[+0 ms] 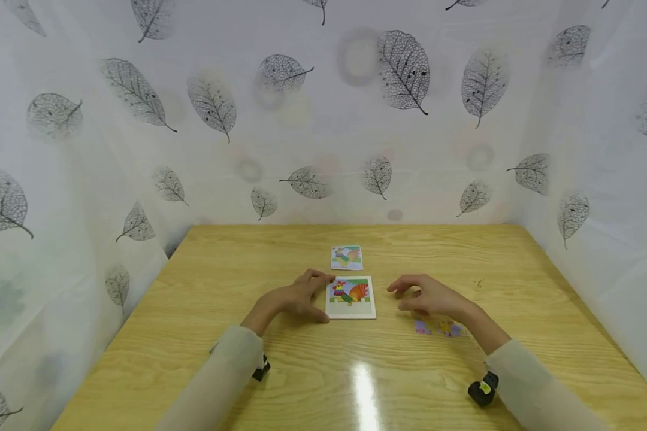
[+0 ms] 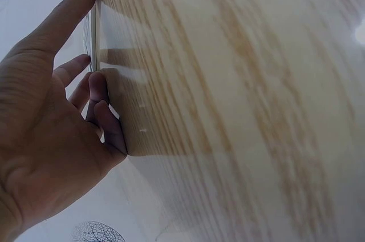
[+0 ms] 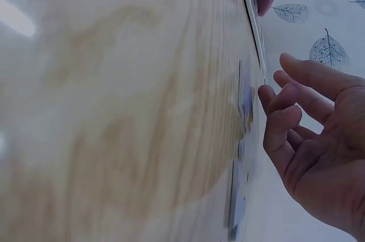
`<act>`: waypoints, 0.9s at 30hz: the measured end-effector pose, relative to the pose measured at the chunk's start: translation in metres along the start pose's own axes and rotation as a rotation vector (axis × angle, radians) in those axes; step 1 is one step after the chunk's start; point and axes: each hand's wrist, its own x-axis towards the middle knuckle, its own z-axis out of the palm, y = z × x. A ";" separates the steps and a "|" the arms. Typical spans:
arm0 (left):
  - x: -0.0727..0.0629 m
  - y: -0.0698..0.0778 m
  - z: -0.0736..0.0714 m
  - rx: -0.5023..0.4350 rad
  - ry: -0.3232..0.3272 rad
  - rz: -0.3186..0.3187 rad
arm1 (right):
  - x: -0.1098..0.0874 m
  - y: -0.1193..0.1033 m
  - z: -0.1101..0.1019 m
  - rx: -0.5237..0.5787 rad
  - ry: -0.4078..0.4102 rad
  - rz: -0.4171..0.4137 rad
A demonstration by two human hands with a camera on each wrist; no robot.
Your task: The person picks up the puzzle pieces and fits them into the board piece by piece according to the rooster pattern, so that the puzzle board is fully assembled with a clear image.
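A small white-framed jigsaw puzzle board (image 1: 350,309) lies in the middle of the table, with a rooster picture filling its upper part and a pale lower strip. My left hand (image 1: 298,297) holds the board by its left side, thumb at the near corner and a fingertip at the far corner. To the board's right, my right hand (image 1: 432,297) hovers with loosely curled fingers and nothing visible in them. Purple and yellow puzzle pieces (image 1: 423,327) lie just under and in front of it, partly hidden. The right wrist view shows these pieces (image 3: 245,96) edge-on, below the hand (image 3: 325,145).
A rooster picture card (image 1: 347,258) lies just behind the board. The wooden table (image 1: 237,251) ends at the back and sides against a white curtain (image 1: 323,131) printed with leaves. Light glares off the table's front part.
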 end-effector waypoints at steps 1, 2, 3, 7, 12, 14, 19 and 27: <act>0.000 0.000 0.000 0.000 -0.001 -0.001 | -0.003 0.001 -0.001 -0.004 0.000 0.003; 0.000 0.000 0.000 -0.001 0.000 0.000 | -0.006 0.002 -0.002 -0.015 0.000 0.000; 0.000 0.000 0.000 0.000 0.000 0.000 | -0.008 0.003 -0.002 -0.025 -0.002 0.001; 0.000 0.001 0.001 -0.006 0.001 -0.003 | -0.019 0.005 -0.003 -0.023 -0.033 -0.018; 0.000 0.000 0.001 -0.004 0.001 -0.007 | -0.030 0.007 -0.005 0.013 -0.049 -0.018; 0.000 0.000 0.002 -0.005 0.000 -0.008 | -0.034 0.007 -0.007 0.014 -0.044 -0.006; 0.000 0.000 0.002 -0.008 -0.004 -0.009 | -0.045 0.010 -0.012 0.013 -0.038 0.015; 0.000 0.000 0.001 -0.002 -0.004 -0.010 | -0.056 0.014 -0.016 -0.009 -0.062 -0.010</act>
